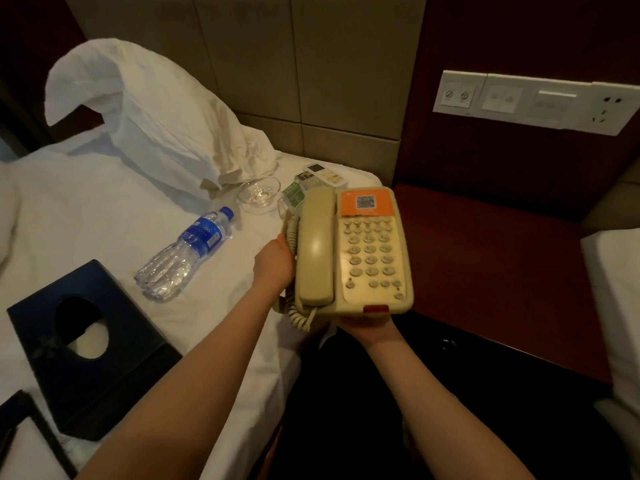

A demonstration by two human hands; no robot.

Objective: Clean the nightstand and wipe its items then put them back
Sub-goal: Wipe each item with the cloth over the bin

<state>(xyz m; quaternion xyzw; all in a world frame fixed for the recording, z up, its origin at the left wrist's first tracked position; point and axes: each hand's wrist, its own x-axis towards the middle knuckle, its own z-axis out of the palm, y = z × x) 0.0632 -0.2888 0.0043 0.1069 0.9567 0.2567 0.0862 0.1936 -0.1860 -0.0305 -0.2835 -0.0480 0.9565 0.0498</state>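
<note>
the bed [104, 209], in its white sheet, serves as a holding area: the nightstand's items lie spread on it, which leaves the dark red tabletop [485, 265] of the nightstand bare for wiping. a crumpled white pillow [156, 116] leans against the headboard behind them. a black tissue box [86, 348] sits near the bed's front edge, well apart from the rest.

the cream telephone [353, 251] is in the air, held level over the gap between bed and tabletop, handset in its cradle; keeping it flat probably stops the handset sliding off. its coiled cord [299, 315] dangles at the near left corner and could snag.

a water bottle [187, 252] lies on its side on the sheet, so it cannot tip over on the soft surface. a glass dish [259, 194] and a white remote [325, 174] rest just beyond the phone, near the pillow.

the left hand [273, 263] grips the phone's left edge, fingers wrapped round the side beside the cord. the right hand [372, 329] carries the near end from below; its fingers are hidden under the base, so i cannot tell whether they are curled or flat. two hands suit a wide, loose-topped load.
</note>
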